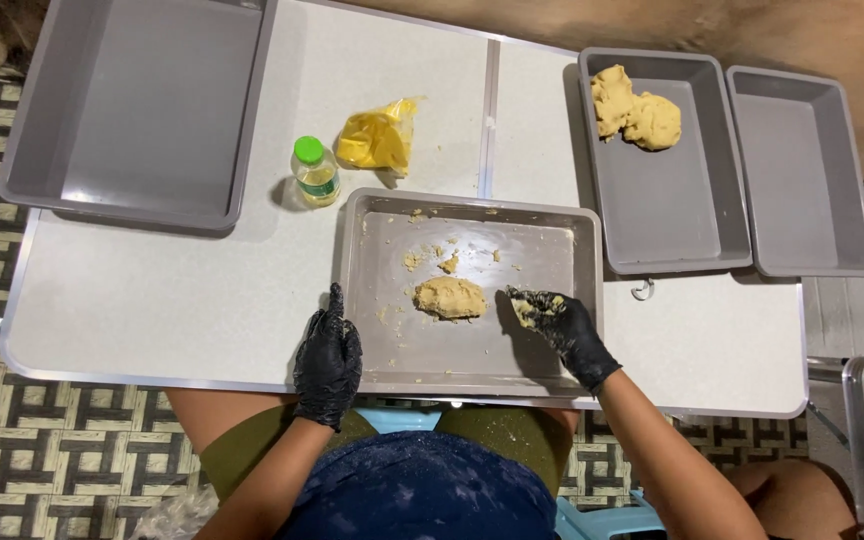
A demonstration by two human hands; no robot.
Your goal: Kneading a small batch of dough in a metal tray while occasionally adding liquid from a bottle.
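An oval lump of yellow dough [449, 297] lies in the middle of a grey metal tray [472, 215] in front of me. My right hand [557, 325], in a black glove smeared with dough, rests in the tray just right of the lump with a small bit of dough [526, 311] pinched in its fingers. My left hand [327, 360], also in a black glove, rests on the tray's left rim with its fingers together and nothing in it. Crumbs of dough [430, 260] lie scattered across the tray's far half.
A small bottle of oil with a green cap [315, 172] and a yellow plastic bag [377, 138] stand behind the tray. A large grey tray [72, 180] sits at far left. At right, one grey tray [672, 220] holds a dough mass [635, 112], beside another tray [802, 180].
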